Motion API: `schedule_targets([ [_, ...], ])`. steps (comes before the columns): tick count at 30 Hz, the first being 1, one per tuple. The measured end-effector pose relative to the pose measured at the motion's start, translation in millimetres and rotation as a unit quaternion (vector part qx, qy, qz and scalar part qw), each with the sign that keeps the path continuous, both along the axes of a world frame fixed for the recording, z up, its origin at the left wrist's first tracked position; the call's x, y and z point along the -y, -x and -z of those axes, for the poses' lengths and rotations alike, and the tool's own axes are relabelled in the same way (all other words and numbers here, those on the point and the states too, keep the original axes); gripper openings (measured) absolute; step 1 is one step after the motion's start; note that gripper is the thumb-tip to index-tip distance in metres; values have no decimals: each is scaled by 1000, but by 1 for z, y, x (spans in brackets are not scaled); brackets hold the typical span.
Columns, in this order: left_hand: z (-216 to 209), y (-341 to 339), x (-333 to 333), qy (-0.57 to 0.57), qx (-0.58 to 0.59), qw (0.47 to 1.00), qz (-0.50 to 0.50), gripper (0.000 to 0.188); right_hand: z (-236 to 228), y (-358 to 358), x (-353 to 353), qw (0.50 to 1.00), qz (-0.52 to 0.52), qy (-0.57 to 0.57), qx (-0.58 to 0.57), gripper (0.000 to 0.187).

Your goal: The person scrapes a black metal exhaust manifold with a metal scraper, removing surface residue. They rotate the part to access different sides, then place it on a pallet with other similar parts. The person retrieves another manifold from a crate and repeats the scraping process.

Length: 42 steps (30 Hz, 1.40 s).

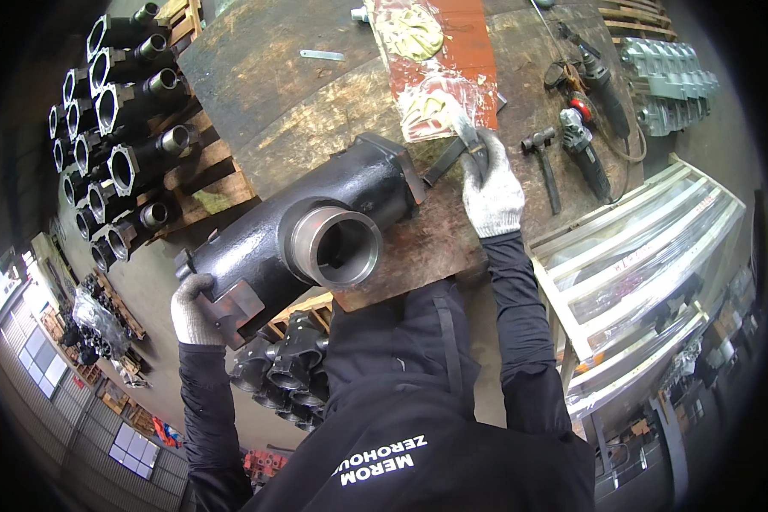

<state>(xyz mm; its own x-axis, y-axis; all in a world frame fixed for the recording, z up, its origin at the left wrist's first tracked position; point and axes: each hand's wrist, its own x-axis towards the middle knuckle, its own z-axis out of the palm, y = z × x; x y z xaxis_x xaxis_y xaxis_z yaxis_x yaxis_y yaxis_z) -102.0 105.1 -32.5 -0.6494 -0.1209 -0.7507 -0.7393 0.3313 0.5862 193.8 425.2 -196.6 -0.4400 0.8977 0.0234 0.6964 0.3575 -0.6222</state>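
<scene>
A large glossy black cast pipe body (256, 224) lies slantwise across the front of the worktable, its bare-metal round branch opening (347, 247) facing up toward me. My left hand (194, 311), in a whitish knit glove, is closed round the flanged end at the lower left. In its matching glove, my right hand (493, 192) grips a putty knife (468, 141) beyond the pipe's far end. The blade reaches the near smear of cream-coloured paste (428, 113) on a red-brown board (474, 51). A second mound of paste (414, 34) sits farther up that board.
Right of the board lie a hammer (542, 166), an angle grinder (582, 154) and another corded power tool (604, 85). A metal strip (322, 55) rests on the table's left part. Black castings (132, 94) fill pallets at left; a wrapped wooden crate (640, 256) stands at right.
</scene>
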Motion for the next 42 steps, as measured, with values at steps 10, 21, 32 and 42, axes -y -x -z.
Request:
schedule_targets([
  [10, 1, -22, 38, -38, -2, 999, 0, 18, -5, -20, 17, 997, -37, 19, 62, 39],
  [21, 9, -46, 98, 135, -89, 978, 132, 45, 3, -17, 32, 846, 50, 495, -193, 37],
  [32, -4, -57, 50, 33, -38, 997, -54, 30, -25, -36, 69, 715, 23, 658, -236, 42],
  [42, -4, -78, 51, 51, -102, 993, -38, 18, -28, -23, 95, 897, -78, 429, -75, 34],
])
